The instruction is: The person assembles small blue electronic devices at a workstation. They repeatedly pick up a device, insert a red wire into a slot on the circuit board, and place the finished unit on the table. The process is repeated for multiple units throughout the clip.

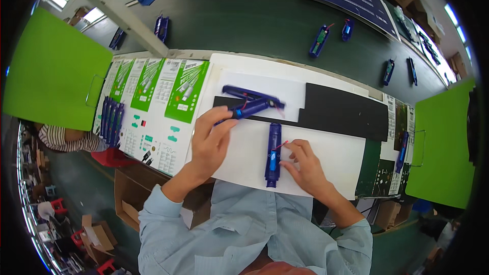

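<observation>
My left hand (210,140) grips one end of a dark blue plastic housing (253,108) between thumb and fingers. This piece lies across another long blue housing (244,92), and its far end is blurred. In front of me, a blue half-shell housing (273,165) rests lengthwise on the white work surface, with a bright blue part inside and a short red wire (280,145) sticking out to the right. Just right of it is my right hand (307,169), its thumb and index fingertip apart. The index fingertip is at the wire's end; whether they touch is unclear.
A black sheet (341,112) covers the back right of the white board (326,147). Several blue housings (112,119) stand in a row at left; another (402,152) lies at right. Beyond runs a green conveyor belt (229,18) carrying scattered housings. Green panels (56,66) flank the bench.
</observation>
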Demonstrator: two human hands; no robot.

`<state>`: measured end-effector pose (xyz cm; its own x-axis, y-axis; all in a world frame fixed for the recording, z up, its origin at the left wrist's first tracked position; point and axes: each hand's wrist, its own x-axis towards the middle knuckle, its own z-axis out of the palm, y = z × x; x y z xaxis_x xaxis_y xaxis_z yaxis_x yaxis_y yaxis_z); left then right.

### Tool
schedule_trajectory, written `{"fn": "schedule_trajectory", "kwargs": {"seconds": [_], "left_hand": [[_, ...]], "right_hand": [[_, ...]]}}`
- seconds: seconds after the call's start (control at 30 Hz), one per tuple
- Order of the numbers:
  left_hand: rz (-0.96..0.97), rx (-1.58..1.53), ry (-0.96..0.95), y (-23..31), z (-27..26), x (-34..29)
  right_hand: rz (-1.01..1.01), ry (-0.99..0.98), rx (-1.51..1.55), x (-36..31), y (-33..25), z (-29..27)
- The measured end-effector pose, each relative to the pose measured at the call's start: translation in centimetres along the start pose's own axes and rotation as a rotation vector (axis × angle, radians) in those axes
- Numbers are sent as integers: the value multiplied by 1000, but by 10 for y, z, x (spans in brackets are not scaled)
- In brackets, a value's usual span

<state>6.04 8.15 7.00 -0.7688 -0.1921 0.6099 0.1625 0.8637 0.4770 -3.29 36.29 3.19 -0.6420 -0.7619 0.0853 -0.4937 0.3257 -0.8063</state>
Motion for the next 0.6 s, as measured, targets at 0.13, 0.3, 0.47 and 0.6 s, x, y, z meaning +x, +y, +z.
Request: {"fn": "schedule_trajectory", "kwargs": {"seconds": [0.13,0.3,0.47,0.6], "left_hand": [[-53,85,-259,-24,13,-4],[-82,184,-336,-36,24,-24],[30,137,-323,-52,23,-13],[140,142,-345,-68,22,33]], "right_hand": [[1,104,-69,29,7,-3],[-245,132,-297,120,-1,-20],[-123,-271,-291,175,33,-26],[-144,-296,-289,257,48,-45]]}}
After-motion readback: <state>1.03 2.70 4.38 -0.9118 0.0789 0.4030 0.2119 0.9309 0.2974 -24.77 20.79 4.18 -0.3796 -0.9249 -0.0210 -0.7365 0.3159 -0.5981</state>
